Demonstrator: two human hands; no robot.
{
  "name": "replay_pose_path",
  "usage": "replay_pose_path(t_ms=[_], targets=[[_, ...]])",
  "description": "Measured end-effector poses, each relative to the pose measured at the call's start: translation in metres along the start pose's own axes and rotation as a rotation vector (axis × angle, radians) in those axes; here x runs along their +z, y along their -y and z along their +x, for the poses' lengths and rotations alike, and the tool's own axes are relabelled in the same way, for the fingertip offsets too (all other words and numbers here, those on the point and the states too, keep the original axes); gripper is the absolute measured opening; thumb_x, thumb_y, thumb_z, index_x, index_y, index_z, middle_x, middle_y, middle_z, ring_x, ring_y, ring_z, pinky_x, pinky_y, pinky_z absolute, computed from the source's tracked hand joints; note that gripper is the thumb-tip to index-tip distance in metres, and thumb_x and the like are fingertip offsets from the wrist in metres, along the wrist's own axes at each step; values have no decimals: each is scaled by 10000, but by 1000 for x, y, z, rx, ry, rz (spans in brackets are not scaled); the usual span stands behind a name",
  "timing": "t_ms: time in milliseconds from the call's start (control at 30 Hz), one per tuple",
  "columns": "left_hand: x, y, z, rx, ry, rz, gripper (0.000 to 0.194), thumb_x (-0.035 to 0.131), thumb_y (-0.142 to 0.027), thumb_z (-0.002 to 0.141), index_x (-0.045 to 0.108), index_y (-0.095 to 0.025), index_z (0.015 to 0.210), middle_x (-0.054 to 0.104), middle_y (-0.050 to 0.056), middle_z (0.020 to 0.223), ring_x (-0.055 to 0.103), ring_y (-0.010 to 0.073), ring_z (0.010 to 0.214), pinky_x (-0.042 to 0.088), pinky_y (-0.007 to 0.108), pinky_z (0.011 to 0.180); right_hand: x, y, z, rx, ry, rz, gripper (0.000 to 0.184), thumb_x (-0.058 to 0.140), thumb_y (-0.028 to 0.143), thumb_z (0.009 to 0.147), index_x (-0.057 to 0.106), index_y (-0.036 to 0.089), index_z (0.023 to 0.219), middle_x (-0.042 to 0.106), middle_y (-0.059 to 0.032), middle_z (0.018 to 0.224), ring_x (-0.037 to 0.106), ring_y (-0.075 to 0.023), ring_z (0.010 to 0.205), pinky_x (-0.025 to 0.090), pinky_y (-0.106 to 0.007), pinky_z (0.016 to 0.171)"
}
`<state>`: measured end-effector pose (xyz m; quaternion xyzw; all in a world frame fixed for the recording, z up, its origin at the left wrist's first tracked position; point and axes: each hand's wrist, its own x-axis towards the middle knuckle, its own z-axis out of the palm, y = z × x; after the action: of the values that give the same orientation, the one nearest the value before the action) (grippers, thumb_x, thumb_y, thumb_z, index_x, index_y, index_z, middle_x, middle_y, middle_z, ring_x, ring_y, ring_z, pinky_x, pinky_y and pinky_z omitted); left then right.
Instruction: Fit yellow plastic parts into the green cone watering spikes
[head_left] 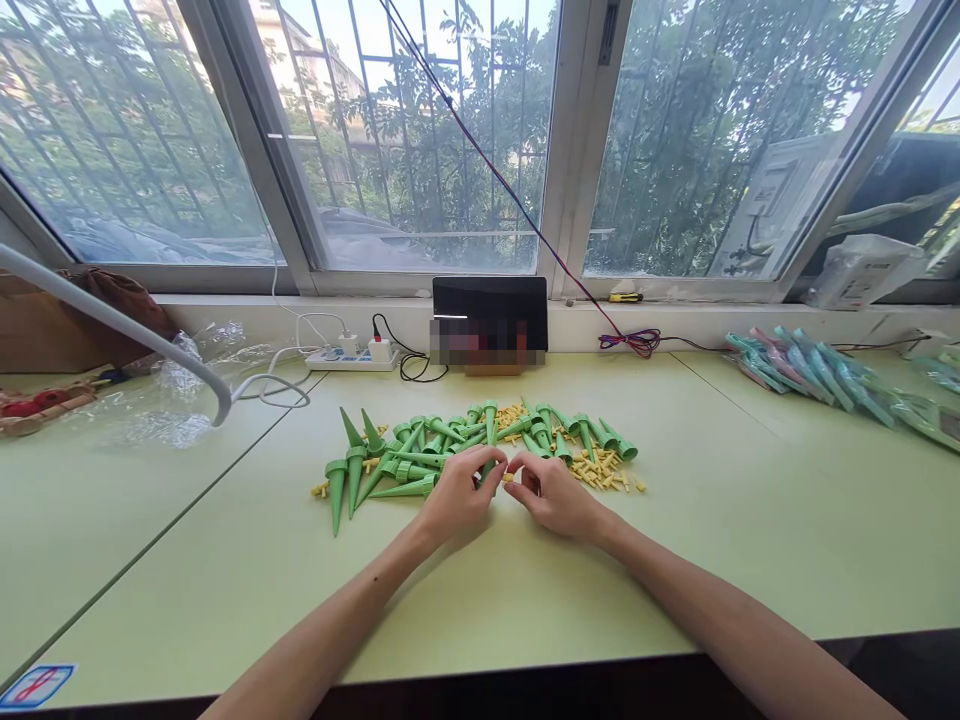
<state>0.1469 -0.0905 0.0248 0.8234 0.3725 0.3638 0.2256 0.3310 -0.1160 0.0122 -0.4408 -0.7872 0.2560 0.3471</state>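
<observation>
Both hands meet over the near edge of a heap of green plastic spikes with ribbed caps. My left hand is closed, thumb against fingers, around a green spike that shows only in part. Close beside it, my right hand pinches a small yellow plug between thumb and fingertips. The yellow plug sits right at the left fingertips; whether it touches the spike I cannot tell. Loose yellow plugs lie to the right of the hands, with more among the spikes.
A dark-screened tablet stands against the sill behind the heap. A power strip with plugs and cables lies left of it. Bagged items are at the right, and a white curved tube crosses the left side. The light-green table reaches to the window wall.
</observation>
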Motion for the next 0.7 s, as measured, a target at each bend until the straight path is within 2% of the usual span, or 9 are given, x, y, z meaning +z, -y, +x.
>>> replay_pose_path(t_ms=[133, 400, 700], targets=[[0, -1, 0, 3, 4, -1, 198, 494, -267, 928, 675, -189, 909, 681, 23, 837, 587, 133, 726, 424, 212, 552, 0, 0, 0, 7, -1, 9, 53, 547, 247, 914, 555, 195, 916, 461, 69, 565, 393, -112, 508, 303, -237, 534], [0, -2, 0, 10, 8, 4, 211, 485, -276, 933, 672, -188, 891, 677, 26, 829, 584, 136, 719, 430, 221, 562, -2, 3, 0, -21, 11, -11, 185, 476, 241, 956, 545, 192, 792, 513, 35, 624, 416, -114, 557, 305, -240, 559], [1, 1, 0, 6, 3, 13, 190, 495, -264, 934, 671, -198, 908, 681, 14, 832, 585, 131, 718, 424, 213, 567, 0, -1, 0, 21, -7, 35, 93, 539, 287, 926, 547, 195, 912, 453, 70, 562, 394, -110, 508, 299, -237, 532]])
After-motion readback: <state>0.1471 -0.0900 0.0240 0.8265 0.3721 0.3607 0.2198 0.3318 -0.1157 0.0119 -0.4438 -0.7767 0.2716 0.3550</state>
